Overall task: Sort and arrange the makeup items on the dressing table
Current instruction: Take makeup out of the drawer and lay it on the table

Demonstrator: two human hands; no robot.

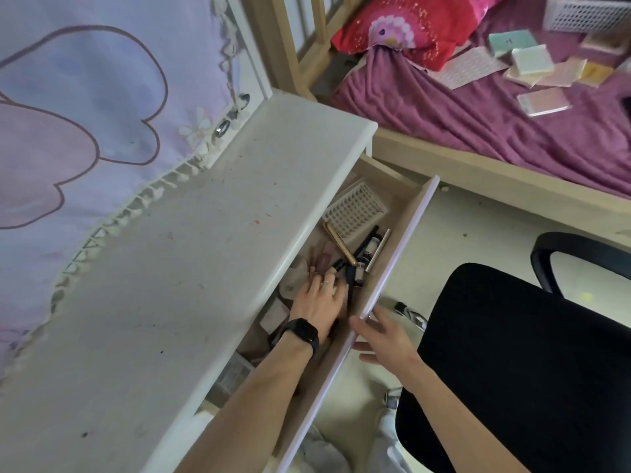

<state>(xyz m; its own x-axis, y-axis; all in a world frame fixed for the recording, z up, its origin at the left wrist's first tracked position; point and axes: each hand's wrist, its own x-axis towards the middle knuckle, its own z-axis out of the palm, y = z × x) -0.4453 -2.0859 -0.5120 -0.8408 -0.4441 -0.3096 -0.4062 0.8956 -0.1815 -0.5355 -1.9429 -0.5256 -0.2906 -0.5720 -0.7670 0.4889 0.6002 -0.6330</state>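
Closest to us, our left hand (pixel 319 298), a black watch (pixel 302 332) on its wrist, reaches into the open drawer (pixel 401 230) and lies palm down on the jumble of makeup items (pixel 324 257); its fingers point toward twelve o'clock, and we cannot tell whether they hold anything. Our right hand (pixel 379 336), at four o'clock from the left, grips the drawer's front edge, thumb on top, fingers curled beneath. At one o'clock from the left hand lie a gold tube (pixel 341 247) and dark bottles (pixel 368 245), with a white perforated basket (pixel 355 209) beyond. The dressing table (pixel 205 233) top spreads at nine o'clock. A black chair (pixel 512 370) stands at four o'clock, and pastel palettes (pixel 543 100) lie on the purple bed (pixel 512 148) at two o'clock.
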